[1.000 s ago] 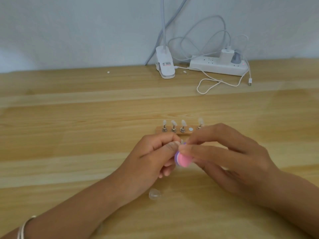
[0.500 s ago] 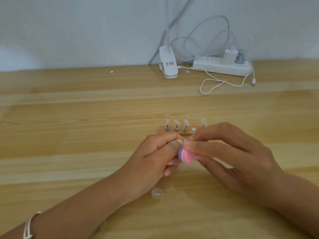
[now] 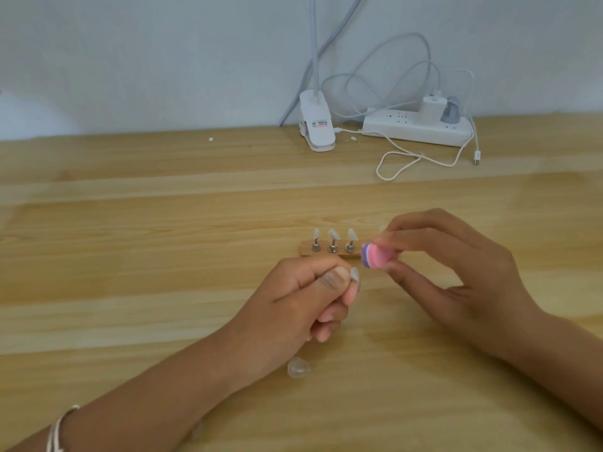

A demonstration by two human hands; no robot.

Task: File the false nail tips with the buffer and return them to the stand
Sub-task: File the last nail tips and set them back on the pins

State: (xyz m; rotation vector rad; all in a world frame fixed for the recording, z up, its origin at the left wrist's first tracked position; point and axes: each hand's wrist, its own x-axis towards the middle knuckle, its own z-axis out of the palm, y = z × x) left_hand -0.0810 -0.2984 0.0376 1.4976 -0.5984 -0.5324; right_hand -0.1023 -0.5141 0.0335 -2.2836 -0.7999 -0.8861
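Parted since a moment ago, right hand (image 3: 456, 275) pinches the buffer (image 3: 375, 258), left hand (image 3: 293, 305) a nail tip (image 3: 354, 275); three tips (image 3: 332, 234) sit on the stand (image 3: 306, 252), a loose tip (image 3: 297, 367) probably still waits.

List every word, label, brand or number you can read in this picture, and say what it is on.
Nothing can be read as text.
Lamp clip: small label with dark and red print, too blurred to read.
Power strip: no print can be made out.
Buffer, nail tips, stand: no writing.
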